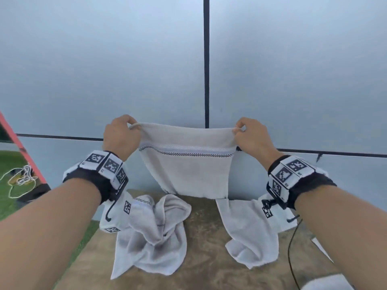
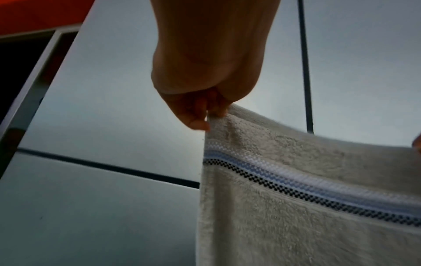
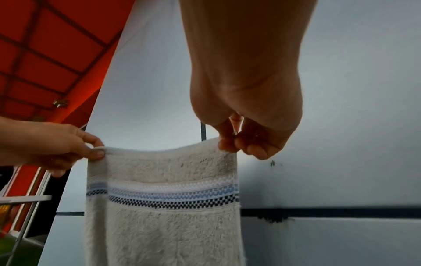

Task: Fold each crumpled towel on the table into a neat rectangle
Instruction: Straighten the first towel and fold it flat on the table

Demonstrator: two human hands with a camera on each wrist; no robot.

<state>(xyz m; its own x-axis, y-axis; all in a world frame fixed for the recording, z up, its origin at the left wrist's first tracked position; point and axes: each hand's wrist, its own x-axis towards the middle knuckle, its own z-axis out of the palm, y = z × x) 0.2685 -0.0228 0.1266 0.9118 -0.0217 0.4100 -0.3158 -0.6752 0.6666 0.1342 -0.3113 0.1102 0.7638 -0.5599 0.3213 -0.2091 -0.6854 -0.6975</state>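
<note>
A white towel [image 1: 186,164] with a blue and black checked band hangs spread in the air above the far side of the table [image 1: 205,237]. My left hand [image 1: 121,132] pinches its top left corner and my right hand [image 1: 251,135] pinches its top right corner. The left wrist view shows the left hand [image 2: 205,108] gripping the towel [image 2: 296,207] edge. In the right wrist view the right hand [image 3: 246,136] and the left hand [image 3: 68,147] hold the towel [image 3: 164,207] taut. A crumpled towel [image 1: 155,233] lies at the table's left, another crumpled towel [image 1: 249,231] at its right.
A pale panelled wall [image 1: 146,70] with dark seams rises just behind the table. Grass and a coiled cord [image 1: 21,178] show beyond the left edge, beside an orange frame [image 1: 18,143]. A black cable [image 1: 291,248] trails over the table's right side.
</note>
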